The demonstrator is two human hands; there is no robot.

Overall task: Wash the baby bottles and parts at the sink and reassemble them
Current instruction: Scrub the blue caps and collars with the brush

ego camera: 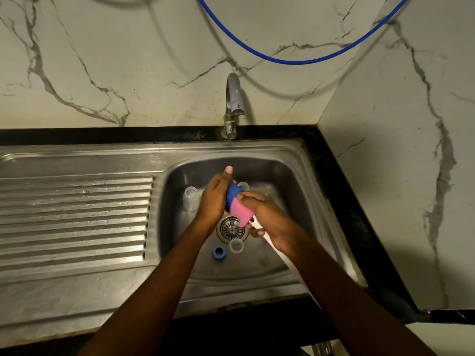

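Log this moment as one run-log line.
phase: washing | left hand: holds brush head | right hand: grips brush handle | sink: bottle, blue ring, clear cap loose

Sink basin [282, 176]: set in the tabletop [341, 191], right of the drainboard [74, 217].
Tap [232, 104]: behind the basin, at the wall.
Hose [295, 60]: on the wall, above the tap.
Drain [231, 229]: middle of the basin floor.
Bottle [190, 199]: in the basin, left of the drain.
Ring [218, 251] and cup [236, 245]: side by side before the drain, ring leftmost.
Second cup [243, 186]: behind the hands.
Left hand [213, 199], right hand [267, 214]: above the drain, each with a grip on the brush [237, 204] between them.
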